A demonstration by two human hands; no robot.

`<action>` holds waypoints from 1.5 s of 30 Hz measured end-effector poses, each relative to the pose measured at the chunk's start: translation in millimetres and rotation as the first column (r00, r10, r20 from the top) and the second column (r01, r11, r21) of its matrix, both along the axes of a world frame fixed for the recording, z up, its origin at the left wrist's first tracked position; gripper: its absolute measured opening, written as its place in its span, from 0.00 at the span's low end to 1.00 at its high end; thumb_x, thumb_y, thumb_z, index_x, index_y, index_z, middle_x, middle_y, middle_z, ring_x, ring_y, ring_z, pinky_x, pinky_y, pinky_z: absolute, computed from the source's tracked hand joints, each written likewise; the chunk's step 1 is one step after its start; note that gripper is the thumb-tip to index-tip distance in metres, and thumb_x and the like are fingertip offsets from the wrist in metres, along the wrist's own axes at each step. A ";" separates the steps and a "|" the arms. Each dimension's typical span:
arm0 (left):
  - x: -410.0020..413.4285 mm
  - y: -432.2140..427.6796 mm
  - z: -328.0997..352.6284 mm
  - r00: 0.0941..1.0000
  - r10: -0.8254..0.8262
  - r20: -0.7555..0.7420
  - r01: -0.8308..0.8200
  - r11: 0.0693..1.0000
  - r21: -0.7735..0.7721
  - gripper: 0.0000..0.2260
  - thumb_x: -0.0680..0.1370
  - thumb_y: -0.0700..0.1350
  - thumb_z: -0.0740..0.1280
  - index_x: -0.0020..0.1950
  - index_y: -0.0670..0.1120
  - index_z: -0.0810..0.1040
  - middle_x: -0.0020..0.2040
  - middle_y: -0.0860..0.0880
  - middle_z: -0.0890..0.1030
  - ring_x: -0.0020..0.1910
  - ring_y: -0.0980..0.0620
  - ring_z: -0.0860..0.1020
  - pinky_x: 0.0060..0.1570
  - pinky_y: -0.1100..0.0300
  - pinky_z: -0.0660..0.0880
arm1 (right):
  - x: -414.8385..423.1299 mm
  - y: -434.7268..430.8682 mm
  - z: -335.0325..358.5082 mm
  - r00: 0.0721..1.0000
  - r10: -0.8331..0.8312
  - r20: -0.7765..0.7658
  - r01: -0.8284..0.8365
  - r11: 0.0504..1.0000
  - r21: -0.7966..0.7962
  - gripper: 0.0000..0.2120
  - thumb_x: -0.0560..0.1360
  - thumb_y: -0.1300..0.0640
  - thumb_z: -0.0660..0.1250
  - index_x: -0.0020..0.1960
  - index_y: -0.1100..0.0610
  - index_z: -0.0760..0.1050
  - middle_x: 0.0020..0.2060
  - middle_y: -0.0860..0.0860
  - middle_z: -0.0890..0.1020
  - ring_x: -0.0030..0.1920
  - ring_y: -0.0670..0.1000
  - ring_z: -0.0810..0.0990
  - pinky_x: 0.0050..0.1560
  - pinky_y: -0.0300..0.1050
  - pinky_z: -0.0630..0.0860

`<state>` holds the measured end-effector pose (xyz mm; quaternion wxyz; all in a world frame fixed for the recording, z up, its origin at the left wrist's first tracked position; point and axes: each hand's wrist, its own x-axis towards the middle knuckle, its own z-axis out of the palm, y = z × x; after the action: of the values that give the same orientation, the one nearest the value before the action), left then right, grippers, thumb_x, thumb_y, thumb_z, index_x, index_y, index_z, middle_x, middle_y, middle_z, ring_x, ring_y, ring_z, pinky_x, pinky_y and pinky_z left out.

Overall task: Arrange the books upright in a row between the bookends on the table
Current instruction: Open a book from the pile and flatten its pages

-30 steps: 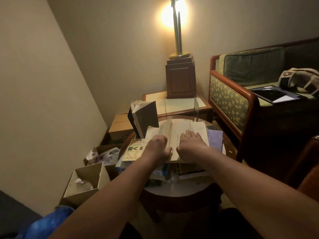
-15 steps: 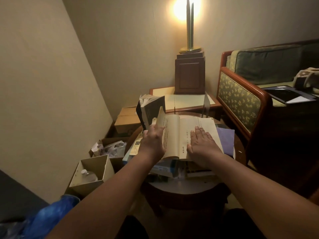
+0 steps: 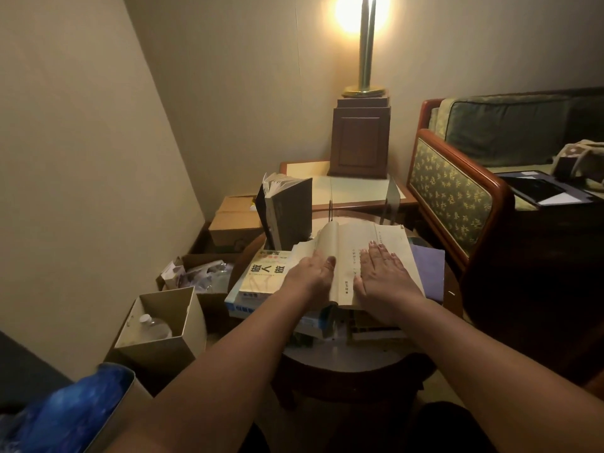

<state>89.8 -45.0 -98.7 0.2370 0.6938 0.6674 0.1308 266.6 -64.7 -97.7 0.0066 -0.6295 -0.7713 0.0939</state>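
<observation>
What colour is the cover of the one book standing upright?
Upright book: dark, near black; head view.

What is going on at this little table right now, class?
A person is handling an open book lying on a pile of books on the round table. The left hand grips its left-side pages; the right hand presses flat on the right page. One dark book stands upright behind; a yellow book lies flat.
</observation>
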 end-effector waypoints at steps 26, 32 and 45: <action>-14.8 72.6 -45.0 1.000 -0.026 0.008 0.026 1.000 0.018 0.36 0.80 0.68 0.34 0.83 0.52 0.43 0.84 0.50 0.47 0.82 0.49 0.46 0.77 0.40 0.36 | -7.3 4.5 0.3 0.997 -0.014 0.071 0.015 1.000 -0.010 0.32 0.85 0.43 0.40 0.83 0.57 0.36 0.82 0.55 0.36 0.81 0.55 0.34 0.81 0.52 0.38; -21.8 38.7 -40.1 0.966 -0.260 -0.008 0.255 0.941 0.222 0.26 0.86 0.58 0.42 0.82 0.54 0.38 0.81 0.58 0.38 0.80 0.55 0.38 0.79 0.42 0.41 | -5.7 5.5 -0.7 0.998 -0.003 0.061 0.004 1.000 -0.005 0.31 0.86 0.44 0.41 0.83 0.57 0.36 0.82 0.56 0.36 0.81 0.55 0.34 0.80 0.52 0.37; -2.7 -26.0 15.9 0.827 -0.430 -0.362 0.502 0.855 0.130 0.41 0.78 0.71 0.52 0.83 0.46 0.52 0.83 0.49 0.52 0.82 0.51 0.46 0.79 0.53 0.46 | -5.0 3.8 5.8 0.999 0.012 0.034 -0.012 1.000 -0.015 0.33 0.86 0.44 0.46 0.83 0.59 0.37 0.81 0.58 0.36 0.81 0.57 0.35 0.81 0.53 0.40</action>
<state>87.1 -71.0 -82.9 0.0726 0.8697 0.4874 0.0273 261.6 -61.0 -91.9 -0.0115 -0.6265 -0.7743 0.0888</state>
